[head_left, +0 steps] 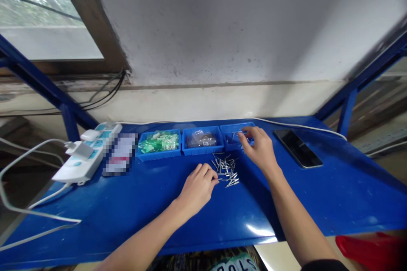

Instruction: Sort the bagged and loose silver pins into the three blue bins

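Note:
A loose pile of slim silver blind rivets (pixel 229 167) lies on the blue tabletop. At its left edge my left hand (pixel 199 186) is closed in a pinch, and the thin end of a rivet shows at the fingertips. My right hand (pixel 260 147) is over the right-hand blue bin (pixel 229 145), its thumb and forefinger curled together at a thin silver rivet (pixel 241 131). More rivets seem to lie inside that bin, partly hidden by the fingers.
To the left stand a blue bin (pixel 159 155) of green bagged pieces and a middle bin (pixel 203 150) with a clear bag. A phone (pixel 298 148) lies right. Farther left are a blurred-out packet (pixel 122 152) and a white power strip (pixel 84 156) with cables.

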Motion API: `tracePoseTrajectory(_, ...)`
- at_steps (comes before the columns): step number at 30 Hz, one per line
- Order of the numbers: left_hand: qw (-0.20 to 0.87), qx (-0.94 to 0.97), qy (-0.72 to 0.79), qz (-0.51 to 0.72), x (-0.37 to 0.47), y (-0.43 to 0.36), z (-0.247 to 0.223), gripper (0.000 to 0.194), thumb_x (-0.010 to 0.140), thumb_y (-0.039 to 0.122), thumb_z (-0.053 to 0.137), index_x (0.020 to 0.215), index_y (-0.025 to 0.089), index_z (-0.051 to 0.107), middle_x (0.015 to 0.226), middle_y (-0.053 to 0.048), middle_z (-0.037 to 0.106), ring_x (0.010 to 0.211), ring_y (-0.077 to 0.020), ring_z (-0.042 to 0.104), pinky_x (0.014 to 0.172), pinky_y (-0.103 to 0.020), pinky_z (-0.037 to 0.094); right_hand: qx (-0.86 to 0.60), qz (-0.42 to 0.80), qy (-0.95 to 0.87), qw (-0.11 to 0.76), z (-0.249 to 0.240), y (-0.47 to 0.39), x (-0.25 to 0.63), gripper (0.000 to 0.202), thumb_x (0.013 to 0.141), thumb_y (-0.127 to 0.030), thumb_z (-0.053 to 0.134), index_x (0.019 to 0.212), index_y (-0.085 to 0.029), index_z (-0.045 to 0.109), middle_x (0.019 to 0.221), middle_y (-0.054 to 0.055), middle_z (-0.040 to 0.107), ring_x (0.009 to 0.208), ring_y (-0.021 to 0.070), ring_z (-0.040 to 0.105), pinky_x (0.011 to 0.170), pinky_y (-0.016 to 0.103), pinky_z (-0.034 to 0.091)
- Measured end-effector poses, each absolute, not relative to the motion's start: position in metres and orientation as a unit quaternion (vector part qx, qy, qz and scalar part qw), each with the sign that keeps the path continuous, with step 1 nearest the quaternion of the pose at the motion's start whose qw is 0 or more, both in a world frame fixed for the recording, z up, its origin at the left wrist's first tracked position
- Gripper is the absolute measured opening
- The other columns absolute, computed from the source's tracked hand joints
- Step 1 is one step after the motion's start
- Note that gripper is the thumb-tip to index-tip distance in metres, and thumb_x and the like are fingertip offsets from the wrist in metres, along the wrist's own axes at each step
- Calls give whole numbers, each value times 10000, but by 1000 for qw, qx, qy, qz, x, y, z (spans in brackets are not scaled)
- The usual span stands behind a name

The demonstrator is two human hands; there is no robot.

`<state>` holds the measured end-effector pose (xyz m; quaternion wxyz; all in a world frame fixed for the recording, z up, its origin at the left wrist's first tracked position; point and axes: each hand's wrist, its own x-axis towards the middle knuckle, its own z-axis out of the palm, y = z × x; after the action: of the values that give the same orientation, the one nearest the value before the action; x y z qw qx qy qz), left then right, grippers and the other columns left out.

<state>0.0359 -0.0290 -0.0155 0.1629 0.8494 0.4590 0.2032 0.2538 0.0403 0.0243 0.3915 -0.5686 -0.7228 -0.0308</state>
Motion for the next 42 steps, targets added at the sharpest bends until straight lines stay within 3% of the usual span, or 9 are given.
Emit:
tracePoseTrajectory(2, 227, 812, 468, 264, 31, -23, -14, 131, 915, 235, 460, 867, 187, 572, 912, -34, 571, 879, -184, 532, 826, -340, 449, -494, 30, -785, 373, 27, 32, 240, 227, 884, -348, 479, 977, -178, 598, 787, 62, 611, 772, 198, 556, 736, 327, 429)
tracePoseTrajectory(6, 353, 707, 505, 347, 17, -8, -10, 183, 906, 288, 459, 872, 178, 601, 849, -21, 582, 763, -149, 547, 703, -266, 442, -357, 105, -885, 279, 24, 19, 211, 158, 873, -263, 488, 954, -189, 602, 803, 50, 619, 754, 178, 547, 705, 312, 414)
tracePoseTrajectory(12, 423, 678, 495, 341, 9, -2, -7, 238, 888, 341, 461, 843, 162, 611, 803, -11, 585, 737, -140, 533, 686, -247, 410, -334, 122, -897, 262, 19, 15, 200, 151, 899, -240, 445, 935, -178, 578, 798, 58, 616, 727, 174, 523, 677, 308, 393)
tracePoseTrajectory(20, 389, 679, 529, 328, 11, -5, -10, 330, 896, 425, 428, 762, 160, 570, 661, 12, 553, 622, -131, 505, 590, -239, 390, -339, 85, -901, 256, 28, 14, 203, 182, 908, -244, 412, 850, -169, 568, 737, 46, 595, 671, 165, 498, 656, 299, 365)
tracePoseTrajectory(25, 243, 790, 505, 248, 21, -16, -13, 221, 850, 388, 545, 984, 219, 592, 854, -19, 614, 777, -179, 565, 676, -286, 437, -455, 20, -824, 338, 29, 30, 238, 213, 905, -262, 403, 786, -179, 559, 685, 43, 575, 649, 167, 522, 635, 284, 380)
tracePoseTrajectory(29, 174, 824, 502, 195, 28, -20, -17, 116, 866, 299, 516, 895, 236, 608, 904, -23, 604, 822, -187, 585, 680, -291, 447, -550, -19, -760, 345, 21, 45, 267, 235, 891, -295, 411, 744, -190, 561, 632, 36, 575, 609, 172, 538, 594, 281, 374)
tracePoseTrajectory(32, 187, 822, 500, 198, 28, -19, -16, 118, 866, 255, 491, 817, 222, 593, 855, -17, 595, 784, -172, 588, 666, -280, 441, -592, -40, -735, 328, 12, 52, 273, 208, 872, -276, 423, 799, -182, 593, 669, 56, 602, 637, 191, 554, 608, 295, 389)
tracePoseTrajectory(37, 265, 781, 498, 268, 18, -14, -7, 201, 896, 269, 438, 776, 192, 580, 785, -16, 577, 689, -143, 556, 612, -258, 411, -554, -17, -762, 336, 13, 47, 257, 301, 882, -300, 447, 1122, -150, 550, 837, 92, 638, 837, 245, 573, 739, 363, 440)
tracePoseTrajectory(42, 287, 739, 509, 335, 12, -7, -6, 269, 922, 284, 393, 779, 174, 593, 782, -21, 589, 663, -134, 541, 634, -258, 410, -386, 98, -877, 269, 26, 25, 222, 194, 884, -296, 482, 991, -189, 603, 833, 61, 632, 789, 191, 566, 734, 327, 434)
